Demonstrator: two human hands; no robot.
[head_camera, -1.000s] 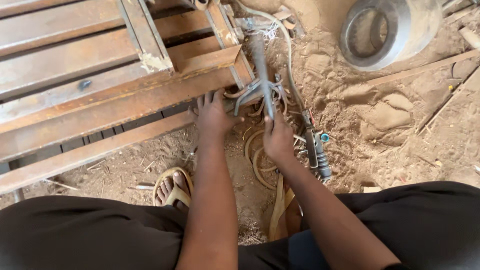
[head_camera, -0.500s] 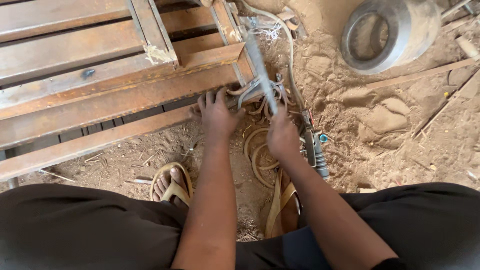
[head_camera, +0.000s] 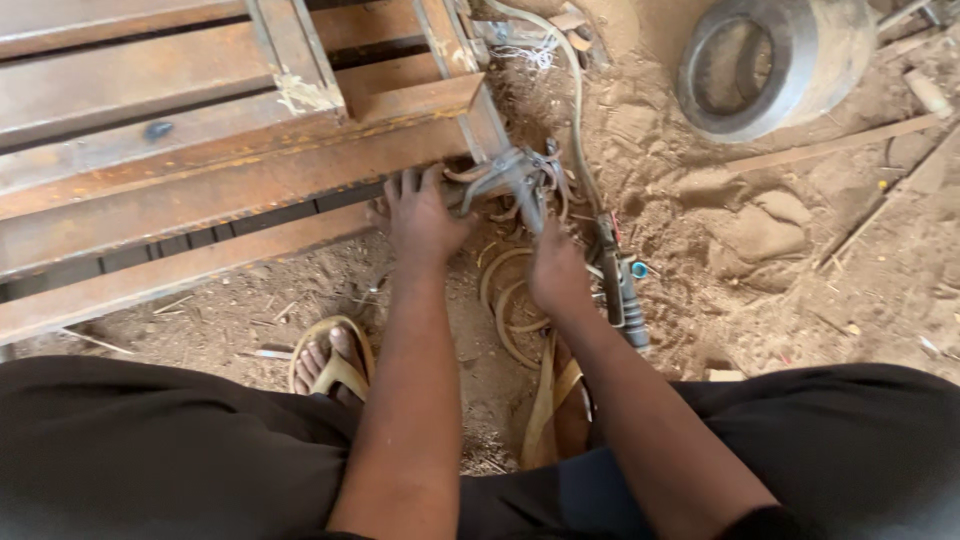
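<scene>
While I am watching through the head camera, the left hand (head_camera: 422, 215) is pressing open-palmed, fingers spread, against the lower edge of the rusty steel frame (head_camera: 230, 170), apparently to steady it or to brace the body while crouching. The right hand (head_camera: 556, 275) is closing around the handle of a grey metal clamp tool (head_camera: 515, 180), whose head is sitting at the corner of the frame, just beside the left fingertips; holding it from below seems to be keeping the head trained on that corner. A thick pale cable (head_camera: 575, 110) is running from the tool area up across the sandy ground (head_camera: 780, 260), lying slack, so it is not pulling on the tool. A dark plug-like connector (head_camera: 622, 300) is lying just right of the right wrist. I am noting a sandalled foot (head_camera: 330, 362) planted below the frame and a round metal drum (head_camera: 765, 62) lying well apart, upper right.
</scene>
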